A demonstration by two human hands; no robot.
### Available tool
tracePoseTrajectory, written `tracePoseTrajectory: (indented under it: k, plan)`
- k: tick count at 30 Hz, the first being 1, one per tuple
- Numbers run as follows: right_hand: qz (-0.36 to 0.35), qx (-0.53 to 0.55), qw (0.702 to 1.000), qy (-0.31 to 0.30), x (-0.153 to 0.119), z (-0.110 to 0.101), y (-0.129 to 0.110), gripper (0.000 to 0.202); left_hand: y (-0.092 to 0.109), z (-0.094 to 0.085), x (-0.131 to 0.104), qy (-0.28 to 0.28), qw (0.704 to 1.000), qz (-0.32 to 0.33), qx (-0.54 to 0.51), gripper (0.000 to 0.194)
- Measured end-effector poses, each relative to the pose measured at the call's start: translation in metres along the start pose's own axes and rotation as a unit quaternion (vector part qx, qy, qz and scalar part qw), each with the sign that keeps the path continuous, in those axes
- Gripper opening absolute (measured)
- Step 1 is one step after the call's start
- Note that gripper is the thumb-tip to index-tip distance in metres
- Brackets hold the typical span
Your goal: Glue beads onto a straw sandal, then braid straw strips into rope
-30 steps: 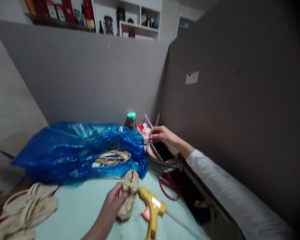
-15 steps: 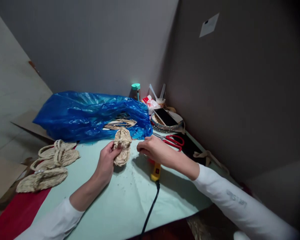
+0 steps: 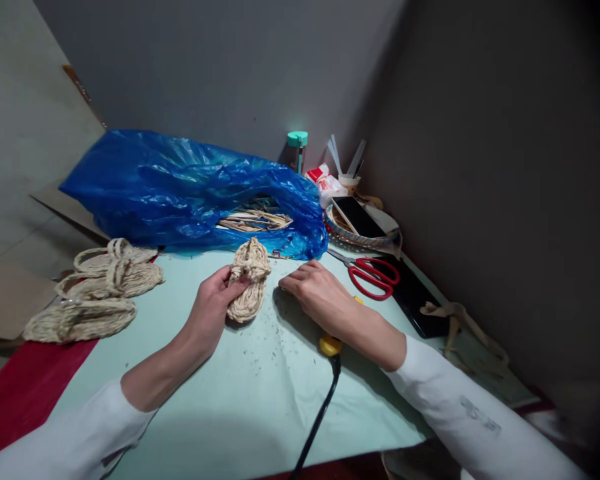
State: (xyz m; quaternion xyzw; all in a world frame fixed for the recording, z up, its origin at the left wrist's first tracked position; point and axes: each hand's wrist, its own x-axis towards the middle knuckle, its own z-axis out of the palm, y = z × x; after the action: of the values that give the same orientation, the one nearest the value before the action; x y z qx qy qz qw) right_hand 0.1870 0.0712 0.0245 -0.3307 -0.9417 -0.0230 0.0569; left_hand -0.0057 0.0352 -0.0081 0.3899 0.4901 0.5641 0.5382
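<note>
My left hand (image 3: 214, 303) grips a small woven straw sandal (image 3: 250, 283) by its left edge, thumb on top, over the pale green table cover (image 3: 240, 413). To the right, my right hand (image 3: 310, 290) is low over the cover, apart from the sandal, its fingers curled together; whatever they might hold is hidden. Under my right forearm lies a yellow-handled tool (image 3: 330, 345) with a black cord, partly covered. Small dark crumbs dot the cover between and below the hands.
Several finished straw sandals (image 3: 115, 277) lie at the left. A blue plastic bag (image 3: 180, 193) of straw strips stands behind. Red-handled scissors (image 3: 373, 279), a phone (image 3: 357, 217) on a round basket (image 3: 390, 233), a cup (image 3: 349, 183) and a green-capped jar (image 3: 297, 150) stand at the right and back.
The view has shifted, and the surroundings sit differently in the frame. My right hand has lowered toward the cover, fingers still curled. My left hand keeps hold of the sandal.
</note>
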Motion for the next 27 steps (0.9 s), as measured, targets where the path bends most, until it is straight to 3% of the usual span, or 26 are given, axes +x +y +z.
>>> tracePoseTrajectory:
  k: [11,21,24,27]
  plan:
    - [0.037,0.058,0.996,0.061,-0.004,0.005,0.014,0.018,0.003,0.003,0.002,-0.004,0.999,-0.029,0.014,0.033]
    - [0.1,0.073,0.963,0.239,-0.018,-0.021,0.025,0.015,0.003,0.004,0.004,0.037,0.999,-0.035,-0.006,0.029]
    - [0.137,0.077,0.957,0.245,-0.029,-0.028,0.023,0.013,0.003,0.005,0.004,0.048,0.998,-0.029,-0.018,0.03]
    - [0.189,0.071,0.957,0.208,-0.046,-0.026,0.017,0.018,0.003,0.005,0.003,0.041,0.999,-0.021,-0.018,0.032]
